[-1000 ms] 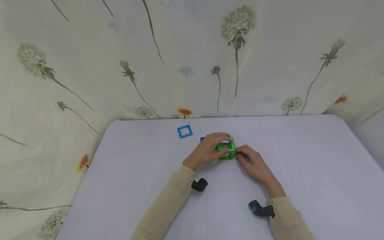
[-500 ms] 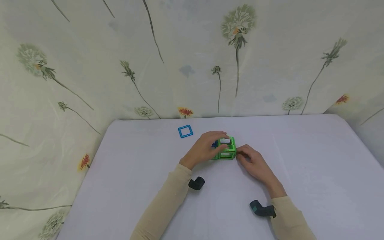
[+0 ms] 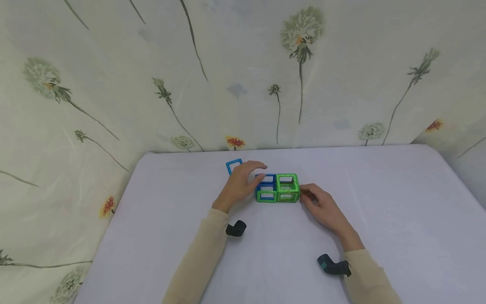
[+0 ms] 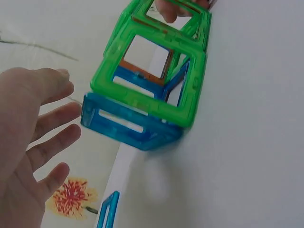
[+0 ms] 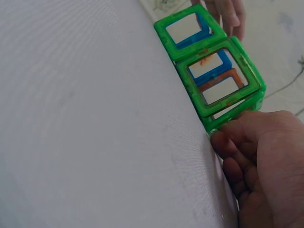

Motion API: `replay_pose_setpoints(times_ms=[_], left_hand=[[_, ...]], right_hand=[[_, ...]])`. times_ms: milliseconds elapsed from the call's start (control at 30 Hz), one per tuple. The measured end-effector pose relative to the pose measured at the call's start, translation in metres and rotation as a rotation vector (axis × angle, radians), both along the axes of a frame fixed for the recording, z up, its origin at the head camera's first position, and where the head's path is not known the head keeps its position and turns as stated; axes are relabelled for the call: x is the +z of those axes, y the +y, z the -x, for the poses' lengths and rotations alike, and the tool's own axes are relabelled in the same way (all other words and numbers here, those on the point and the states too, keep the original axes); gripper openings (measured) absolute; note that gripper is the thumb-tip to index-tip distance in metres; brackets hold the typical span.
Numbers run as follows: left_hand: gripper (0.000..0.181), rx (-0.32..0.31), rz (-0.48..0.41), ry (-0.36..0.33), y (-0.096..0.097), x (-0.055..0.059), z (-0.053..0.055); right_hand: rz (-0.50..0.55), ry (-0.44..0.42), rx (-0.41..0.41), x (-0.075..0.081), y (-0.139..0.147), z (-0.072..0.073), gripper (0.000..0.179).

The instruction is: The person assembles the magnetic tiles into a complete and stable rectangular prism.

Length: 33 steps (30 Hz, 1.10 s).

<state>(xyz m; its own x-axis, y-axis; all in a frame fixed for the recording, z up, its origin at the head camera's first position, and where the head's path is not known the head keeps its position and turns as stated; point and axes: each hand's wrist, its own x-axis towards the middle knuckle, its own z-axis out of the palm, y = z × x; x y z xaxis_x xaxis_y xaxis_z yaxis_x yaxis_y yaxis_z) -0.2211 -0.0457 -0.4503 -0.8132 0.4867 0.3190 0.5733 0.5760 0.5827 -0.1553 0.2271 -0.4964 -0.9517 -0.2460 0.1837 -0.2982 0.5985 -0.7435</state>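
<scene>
Two joined cubes of see-through magnetic tiles stand on the table: a green cube [image 3: 287, 192] on the right and a blue one [image 3: 267, 179] with a green front on the left. My left hand [image 3: 240, 182] is off the blue cube's left side, fingers spread and holding nothing; the left wrist view shows a gap between its fingers [image 4: 57, 133] and the tiles. At the far right end, my right hand [image 3: 320, 207] holds the lower edge of the green cube [image 5: 218, 78] with curled thumb and fingers. An orange tile edge [image 5: 223, 78] shows inside the green frame.
A loose blue square tile [image 3: 232, 164] lies behind the left hand, partly covered by it. The white tabletop [image 3: 281, 253] ends at a curtain [image 3: 243, 76] printed with dandelions. Black wrist cameras [image 3: 236, 228] jut from both sleeves.
My left hand has let go of the tile cubes and moved left, uncovering the blue cube and partly covering the loose blue tile. The right hand stays at the green cube's right side.
</scene>
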Motion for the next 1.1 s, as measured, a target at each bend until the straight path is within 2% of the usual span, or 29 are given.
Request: replay_pose_setpoints(times_ms=[167,300,433,600,800,900,1033,1100], left_hand=[[0.029,0.078,-0.013,-0.018,-0.012,-0.008,0.004],[0.027,0.110,-0.017,-0.046,-0.021,-0.012,0.006],[0.027,0.110,-0.045,-0.045,-0.028,-0.016,0.009],[0.025,0.105,-0.071,-0.004,-0.034,-0.023,0.011],[0.027,0.221,-0.065,-0.001,-0.038,-0.032,0.011],[0.028,0.253,-0.069,0.005,-0.040,-0.037,0.012],[0.031,0.311,-0.002,0.039,-0.042,-0.041,0.012],[0.034,0.355,0.053,0.029,-0.042,-0.044,0.011]], right_hand=[[0.007,-0.006,0.000,0.001,0.000,0.000,0.032],[0.010,-0.003,-0.003,0.000,-0.001,0.000,0.032],[0.006,0.009,-0.005,-0.001,0.000,0.000,0.033],[0.006,0.006,-0.014,-0.003,0.000,-0.001,0.032],[0.013,-0.014,-0.012,-0.005,0.000,-0.001,0.030],[0.013,-0.008,-0.018,-0.005,0.000,-0.002,0.029],[0.008,0.005,-0.025,-0.004,-0.001,-0.002,0.029],[0.003,0.004,-0.027,-0.003,-0.001,-0.002,0.028]])
